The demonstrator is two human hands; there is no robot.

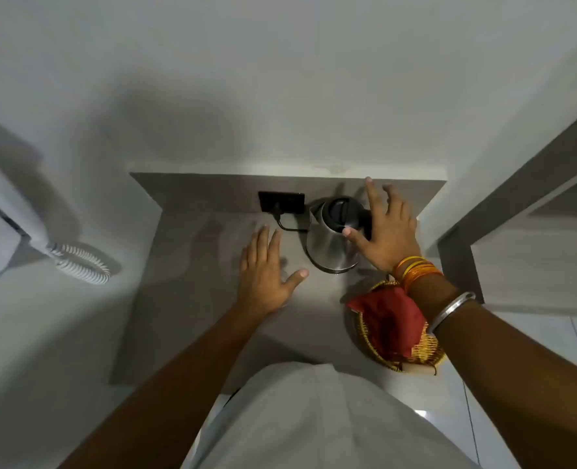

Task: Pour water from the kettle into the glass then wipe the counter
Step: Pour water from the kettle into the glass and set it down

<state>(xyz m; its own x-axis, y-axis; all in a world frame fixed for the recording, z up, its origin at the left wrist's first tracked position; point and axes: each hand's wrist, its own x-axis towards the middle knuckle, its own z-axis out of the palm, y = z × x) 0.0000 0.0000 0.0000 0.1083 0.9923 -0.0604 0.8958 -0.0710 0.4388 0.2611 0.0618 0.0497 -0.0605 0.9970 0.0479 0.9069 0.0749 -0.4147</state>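
The steel kettle (331, 242) stands at the back of the grey bench (192, 299), plugged into the socket (281, 202) just left of it. It likely handles heavy and slick-sided, so take its dark handle, beside the spread, empty right hand (387, 231). The left hand (267, 272) hovers flat and open, left of the kettle. No glass shows.

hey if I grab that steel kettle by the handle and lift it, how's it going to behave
The kettle looks rigid polished steel, so its body may be slippery; the black handle under the right hand seems the safer grip. Its wide base suggests it won't tip easily. Its weight depends on the water inside, which the closed lid hides. A cord runs from the wall socket toward its base and might tug.
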